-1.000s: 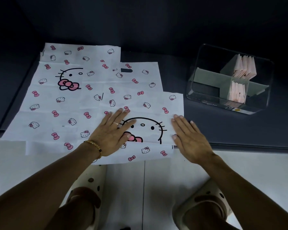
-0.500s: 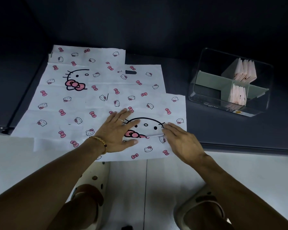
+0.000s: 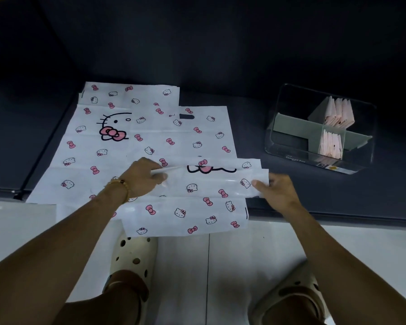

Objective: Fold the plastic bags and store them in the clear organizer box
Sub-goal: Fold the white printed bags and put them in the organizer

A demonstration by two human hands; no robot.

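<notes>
2 hands on the top bag (image 3: 197, 198): left hand (image 3: 138, 177) pinches its left edge, right hand (image 3: 275, 190) pinches the right edge, each grip closed on plastic, so the fold line stays straight across. It lies at the front of the dark surface (image 3: 338, 195), over 2 or so more bags (image 3: 117, 146); count unclear where they overlap. Box (image 3: 279, 146) sits well right, some folded bags in it. 1 s ago both palms lay flat on the bag; now the edge is lifted and doubled over.

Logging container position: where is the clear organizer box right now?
In the head view, the clear organizer box sits far right on the dark surface, right of the plastic bags.
</notes>
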